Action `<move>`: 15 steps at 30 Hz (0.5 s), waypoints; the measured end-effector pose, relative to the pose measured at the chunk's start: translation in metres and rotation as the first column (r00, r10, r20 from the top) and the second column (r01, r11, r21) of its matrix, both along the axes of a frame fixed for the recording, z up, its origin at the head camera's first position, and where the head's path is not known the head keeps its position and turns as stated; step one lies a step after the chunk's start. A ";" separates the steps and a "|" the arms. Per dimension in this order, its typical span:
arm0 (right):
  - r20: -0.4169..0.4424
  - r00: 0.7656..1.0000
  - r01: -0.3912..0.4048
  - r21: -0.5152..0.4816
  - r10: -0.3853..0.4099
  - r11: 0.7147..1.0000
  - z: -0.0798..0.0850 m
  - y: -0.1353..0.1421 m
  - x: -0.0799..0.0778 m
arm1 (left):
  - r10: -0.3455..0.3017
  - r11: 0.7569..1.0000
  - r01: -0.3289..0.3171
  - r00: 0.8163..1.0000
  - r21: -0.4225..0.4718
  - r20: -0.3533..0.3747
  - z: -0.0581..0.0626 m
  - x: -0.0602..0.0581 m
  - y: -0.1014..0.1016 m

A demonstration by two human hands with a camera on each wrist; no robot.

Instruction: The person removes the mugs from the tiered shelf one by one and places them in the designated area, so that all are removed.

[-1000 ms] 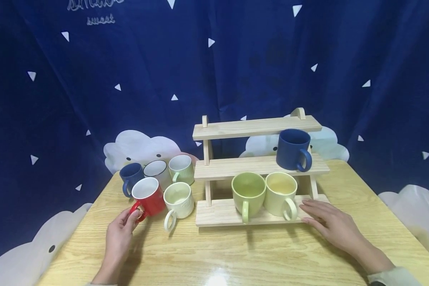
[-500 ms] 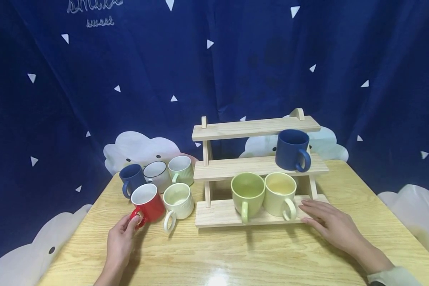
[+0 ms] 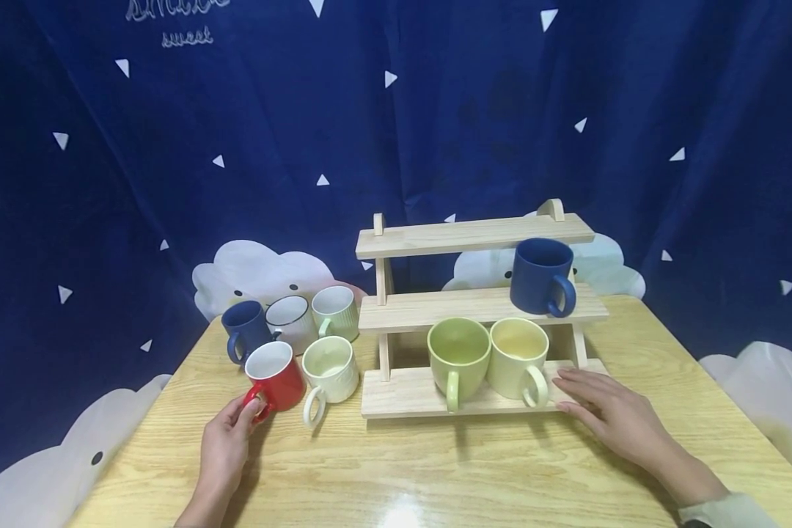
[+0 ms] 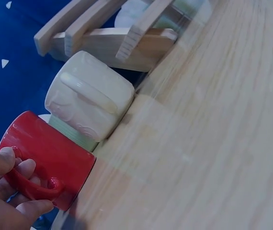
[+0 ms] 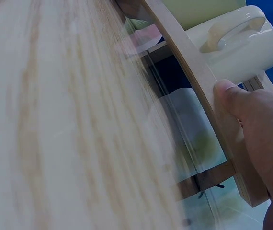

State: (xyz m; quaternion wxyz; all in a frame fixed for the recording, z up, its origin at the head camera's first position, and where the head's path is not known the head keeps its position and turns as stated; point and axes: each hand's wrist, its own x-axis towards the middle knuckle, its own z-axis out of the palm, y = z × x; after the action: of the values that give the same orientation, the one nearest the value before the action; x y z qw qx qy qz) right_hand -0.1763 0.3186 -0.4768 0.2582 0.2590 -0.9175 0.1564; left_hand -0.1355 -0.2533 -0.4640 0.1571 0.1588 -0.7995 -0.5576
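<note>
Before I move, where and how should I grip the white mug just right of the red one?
Probably by the handle, coming from the front: the white mug stands upright with it turned toward you, while the red mug sits close on its left.

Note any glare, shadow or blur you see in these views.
Head view: white glare on the table at the bottom edge, soft shadow beside the left hand; left wrist view: dimmer, table grain soft, red mug still readable; right wrist view: also dim, table grain blurry.
</note>
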 end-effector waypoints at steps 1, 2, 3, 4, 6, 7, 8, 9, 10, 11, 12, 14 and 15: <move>0.000 1.000 -0.001 -0.001 0.001 1.000 0.000 0.000 0.000 | -0.001 1.000 0.001 1.000 -0.001 0.002 0.000 0.000 0.000; -0.001 1.000 -0.001 -0.002 0.001 1.000 0.000 0.000 0.000 | -0.002 1.000 0.002 1.000 -0.003 0.003 0.000 0.000 0.000; -0.001 1.000 -0.001 -0.002 0.001 1.000 0.001 0.000 0.000 | -0.002 1.000 0.002 1.000 0.001 0.003 0.000 0.000 0.000; -0.001 1.000 0.000 -0.002 0.000 1.000 0.001 -0.001 0.000 | -0.003 1.000 0.003 1.000 0.010 0.002 0.000 0.000 0.000; -0.001 1.000 0.000 -0.003 0.000 1.000 0.001 -0.001 0.000 | -0.005 1.000 0.005 1.000 0.025 0.000 0.000 0.000 0.000; 0.000 1.000 0.000 -0.003 0.000 1.000 0.001 -0.001 0.000 | -0.006 1.000 0.006 1.000 0.031 0.001 0.000 0.000 0.001; 0.000 1.000 0.000 -0.002 0.000 1.000 0.000 0.000 0.000 | -0.007 0.999 0.007 1.000 0.033 0.002 0.000 0.000 0.000; -0.001 1.000 0.001 -0.002 -0.001 1.000 0.000 0.000 0.000 | -0.008 0.999 0.008 1.000 0.043 0.002 0.000 -0.001 0.000; -0.001 1.000 0.002 -0.003 -0.002 1.000 0.000 0.000 0.000 | -0.011 0.999 0.011 1.000 0.049 0.004 0.000 -0.001 0.000; -0.002 1.000 0.003 -0.005 -0.003 1.000 -0.001 0.000 0.000 | -0.013 0.999 0.013 1.000 0.046 0.009 0.000 -0.001 0.000; -0.003 1.000 0.005 -0.006 -0.005 1.000 -0.001 0.000 0.000 | -0.017 0.999 0.017 1.000 0.040 0.013 0.000 -0.001 0.000; -0.005 1.000 0.007 -0.007 -0.007 1.000 -0.002 0.001 0.000 | -0.026 0.999 0.026 0.999 0.035 0.018 0.000 -0.001 -0.001; -0.006 1.000 0.007 -0.008 -0.007 1.000 -0.002 0.001 0.000 | -0.031 0.999 0.030 0.999 0.032 0.022 0.000 -0.001 -0.002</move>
State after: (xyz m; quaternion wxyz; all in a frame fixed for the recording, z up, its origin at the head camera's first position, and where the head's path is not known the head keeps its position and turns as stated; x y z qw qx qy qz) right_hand -0.1767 0.3192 -0.4791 0.2625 0.2553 -0.9170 0.1582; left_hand -0.1367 -0.2551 -0.4637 0.1372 0.1554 -0.7946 -0.5706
